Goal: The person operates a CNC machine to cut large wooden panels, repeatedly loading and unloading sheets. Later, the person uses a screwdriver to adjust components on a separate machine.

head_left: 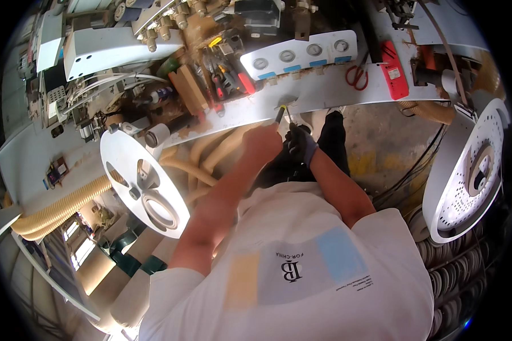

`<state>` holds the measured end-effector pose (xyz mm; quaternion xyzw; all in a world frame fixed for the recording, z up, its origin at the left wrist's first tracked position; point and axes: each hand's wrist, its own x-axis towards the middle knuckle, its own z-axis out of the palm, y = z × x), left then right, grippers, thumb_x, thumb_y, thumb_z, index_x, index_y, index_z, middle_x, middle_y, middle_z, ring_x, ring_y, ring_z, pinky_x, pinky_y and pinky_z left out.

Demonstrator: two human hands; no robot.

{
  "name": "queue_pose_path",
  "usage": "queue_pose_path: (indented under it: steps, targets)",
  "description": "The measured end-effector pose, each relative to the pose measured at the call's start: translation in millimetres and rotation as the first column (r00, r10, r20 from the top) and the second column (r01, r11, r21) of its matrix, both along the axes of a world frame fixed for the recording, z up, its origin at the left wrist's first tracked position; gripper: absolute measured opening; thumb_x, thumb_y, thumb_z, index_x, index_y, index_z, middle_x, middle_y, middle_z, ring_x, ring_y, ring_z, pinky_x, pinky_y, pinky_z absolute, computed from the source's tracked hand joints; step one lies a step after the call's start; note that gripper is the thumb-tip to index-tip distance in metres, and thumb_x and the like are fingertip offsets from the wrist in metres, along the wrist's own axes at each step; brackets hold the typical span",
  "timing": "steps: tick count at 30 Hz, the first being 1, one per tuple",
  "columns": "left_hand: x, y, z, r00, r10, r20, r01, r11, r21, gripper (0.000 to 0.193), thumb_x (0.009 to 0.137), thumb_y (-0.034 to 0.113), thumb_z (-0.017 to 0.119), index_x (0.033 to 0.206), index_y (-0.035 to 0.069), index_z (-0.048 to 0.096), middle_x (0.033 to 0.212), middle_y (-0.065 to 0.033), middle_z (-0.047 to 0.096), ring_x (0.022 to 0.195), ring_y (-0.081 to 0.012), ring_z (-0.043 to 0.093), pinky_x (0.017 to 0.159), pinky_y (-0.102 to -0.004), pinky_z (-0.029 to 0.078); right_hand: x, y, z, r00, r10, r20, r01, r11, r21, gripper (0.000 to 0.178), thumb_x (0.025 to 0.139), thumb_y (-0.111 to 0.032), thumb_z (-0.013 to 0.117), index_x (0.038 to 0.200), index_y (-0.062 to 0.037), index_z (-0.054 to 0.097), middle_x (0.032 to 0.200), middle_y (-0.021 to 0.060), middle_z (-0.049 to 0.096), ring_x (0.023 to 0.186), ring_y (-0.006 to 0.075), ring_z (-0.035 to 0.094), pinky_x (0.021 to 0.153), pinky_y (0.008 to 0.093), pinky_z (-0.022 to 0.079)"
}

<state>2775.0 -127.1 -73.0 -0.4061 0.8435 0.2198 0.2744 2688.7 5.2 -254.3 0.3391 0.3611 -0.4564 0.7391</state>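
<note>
Left hand: the bare left hand [263, 142], at the centre of the frame, is closed around a tool [280, 114] with a dark shaft and a yellow end pointing up.
Right hand: the right hand [300, 143], in a dark glove with a grey cuff, is just beside the left; its fingers are curled, but whether they grip the thin rod [289, 115] above them cannot be told.
Tool: upper centre of the frame, its yellow end at the front edge of the counter [318, 94].
Hand tools: a cluster of hand tools [219, 79], some with red handles, lies on the counter left of the upper centre, near a brown block [188, 90].
Gauges: a white panel [299, 55] with four round dials, top centre.
Scissors: red-handled scissors [356, 78], upper right, near a red case [394, 71].
Wheels: a spoked white wheel [121, 165] at left, a perforated wheel [465, 199] at right.
Hose: a ribbed tan hose [68, 209], lower left.
</note>
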Motion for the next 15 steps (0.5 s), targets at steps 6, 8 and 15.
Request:
queue_pose_path:
  steps: [6, 8, 15]
  targets:
    - [4.8, 16.9, 72.6, 0.993, 0.006, 0.120, -0.018, 0.995, 0.097, 0.032, 0.095, 0.025, 0.049, 0.118, 0.017, 0.070, 0.079, -0.0161, 0.073, 0.075, -0.0357, 0.072, 0.069, -0.0487, 0.057, -4.4, -5.2, -4.3, 0.995, 0.095, -0.008, -0.095, 0.995, -0.004, 0.043, 0.099, -0.054, 0.063, 0.077, -0.0192, 0.051, 0.061, -0.0056, 0.048, 0.042, 0.0060, 0.045, 0.030, 0.0205, 0.028]
    - [10.2, 19.8, 48.7, 0.999, 0.010, 0.041, -0.012, 0.999, 0.042, 0.034, 0.095, 0.025, 0.049, 0.121, 0.018, 0.069, 0.079, -0.0152, 0.073, 0.076, -0.0349, 0.073, 0.069, -0.0487, 0.057, 5.1, 6.8, -13.8, 0.998, 0.051, -0.032, -0.055, 0.989, -0.139, 0.044, 0.098, -0.056, 0.062, 0.078, -0.0184, 0.051, 0.061, -0.0058, 0.048, 0.041, 0.0066, 0.044, 0.030, 0.0202, 0.028]
    - [-7.3, -12.4, 29.7, 0.978, 0.005, 0.210, -0.042, 0.984, 0.172, 0.030, 0.091, 0.023, 0.054, 0.116, 0.015, 0.069, 0.085, -0.0132, 0.074, 0.080, -0.0329, 0.073, 0.069, -0.0475, 0.056, 1.2, -11.3, 7.3, 0.996, 0.071, -0.060, -0.065, 0.993, 0.093, 0.044, 0.098, -0.056, 0.063, 0.075, -0.0195, 0.051, 0.061, -0.0058, 0.050, 0.040, 0.0066, 0.041, 0.031, 0.0197, 0.029]
